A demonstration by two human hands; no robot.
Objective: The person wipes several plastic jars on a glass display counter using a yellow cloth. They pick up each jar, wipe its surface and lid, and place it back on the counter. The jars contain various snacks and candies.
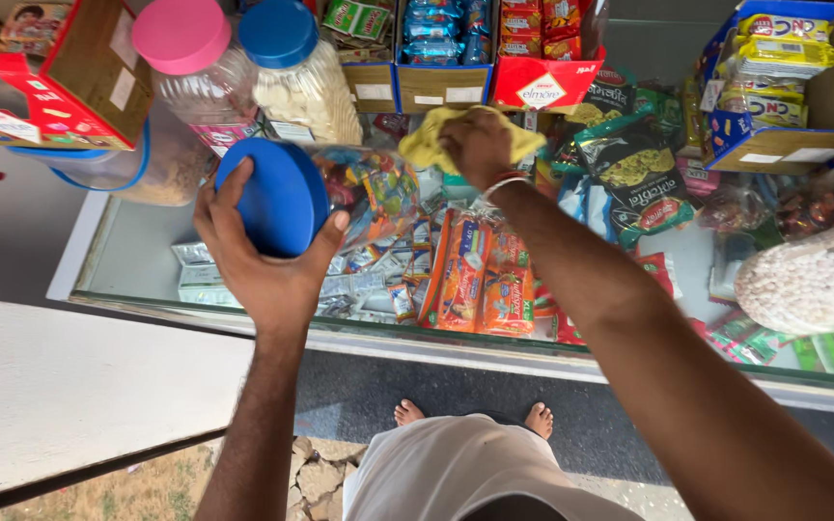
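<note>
Orange snack packets lie under the glass worktop; a green-black pouch rests right of them; a red carton stands behind.

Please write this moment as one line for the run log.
left hand: grips blue-lidded jar, tilted | right hand: presses yellow cloth on glass counter | nearby: pink-lidded jar

I'm looking down at a small shop, the roadside kind. A glass counter shows packets of snacks laid out under its top, and on it stand plastic jars of sweets with coloured lids beside open cardboard boxes stacked with wrapped goods. More snack bags are heaped toward the back, and below the counter's edge I see bare feet on dark pavement with stones and dry ground alongside.
</note>
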